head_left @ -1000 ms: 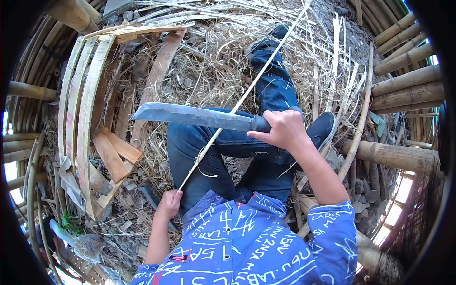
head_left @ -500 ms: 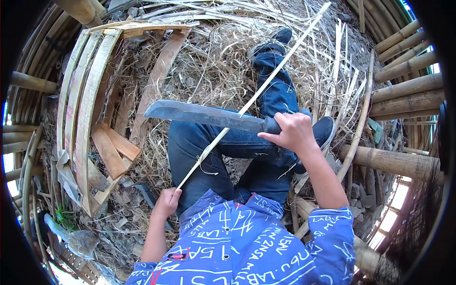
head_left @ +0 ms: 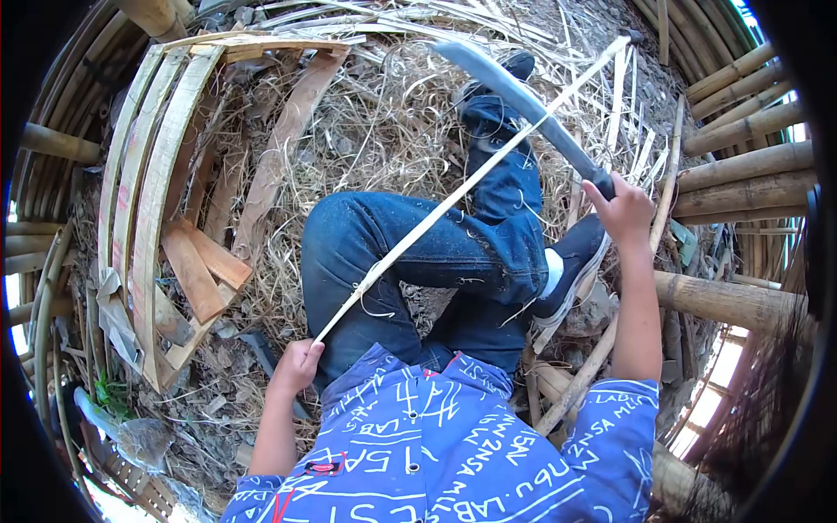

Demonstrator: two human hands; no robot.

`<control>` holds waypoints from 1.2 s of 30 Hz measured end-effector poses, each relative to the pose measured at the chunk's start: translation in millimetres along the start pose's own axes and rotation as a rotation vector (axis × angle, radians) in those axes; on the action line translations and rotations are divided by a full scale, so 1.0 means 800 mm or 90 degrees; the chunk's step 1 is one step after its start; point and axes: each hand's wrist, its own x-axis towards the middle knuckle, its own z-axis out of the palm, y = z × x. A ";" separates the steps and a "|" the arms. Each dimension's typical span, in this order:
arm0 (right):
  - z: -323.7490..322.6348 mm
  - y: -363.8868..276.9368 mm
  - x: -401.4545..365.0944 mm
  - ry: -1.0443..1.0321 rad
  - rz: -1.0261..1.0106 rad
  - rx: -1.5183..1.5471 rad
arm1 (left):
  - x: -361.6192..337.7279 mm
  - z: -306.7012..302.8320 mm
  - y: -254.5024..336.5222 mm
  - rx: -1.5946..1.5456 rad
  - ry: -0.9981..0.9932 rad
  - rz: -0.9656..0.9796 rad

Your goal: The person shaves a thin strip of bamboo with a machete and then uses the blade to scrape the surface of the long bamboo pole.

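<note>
My left hand (head_left: 298, 364) is closed round the lower end of a long pale strip (head_left: 453, 196), which looks like split bamboo. The strip runs diagonally over my jeans (head_left: 357, 253) toward the upper right. My right hand (head_left: 626, 207) grips the dark handle of a long, wide-bladed knife (head_left: 510, 87). Its blade points to the upper left and crosses the strip near the strip's far part; whether the two touch is hard to tell.
Curled shavings (head_left: 392, 131) cover the ground round my legs. A wooden slatted frame (head_left: 161, 183) stands at the left, with short boards (head_left: 196, 275) beside it. Thick bamboo poles (head_left: 732, 301) line the right side. Another blade-like tool (head_left: 261, 349) lies near my left hand.
My right hand has moved up and to the right with the knife, whose blade has turned from nearly level to steeply slanted and slid farther along the strip. My left hand has barely moved.
</note>
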 end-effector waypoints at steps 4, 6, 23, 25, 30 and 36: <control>0.003 0.026 -0.007 0.009 -0.014 -0.092 | 0.004 0.001 -0.002 0.008 -0.004 0.006; 0.004 0.038 0.001 -0.026 0.042 -0.040 | -0.001 0.000 -0.002 0.011 -0.003 0.004; 0.023 0.082 0.050 -0.110 0.332 0.091 | -0.005 -0.004 0.004 0.039 0.018 0.017; 0.039 0.081 0.053 -0.098 0.315 0.071 | -0.008 -0.004 0.006 0.052 0.001 -0.019; 0.071 0.039 0.042 0.008 0.331 0.225 | -0.006 -0.002 0.014 0.098 0.016 -0.022; 0.049 -0.060 0.002 -0.013 0.115 0.282 | -0.005 -0.004 0.023 0.081 0.014 0.012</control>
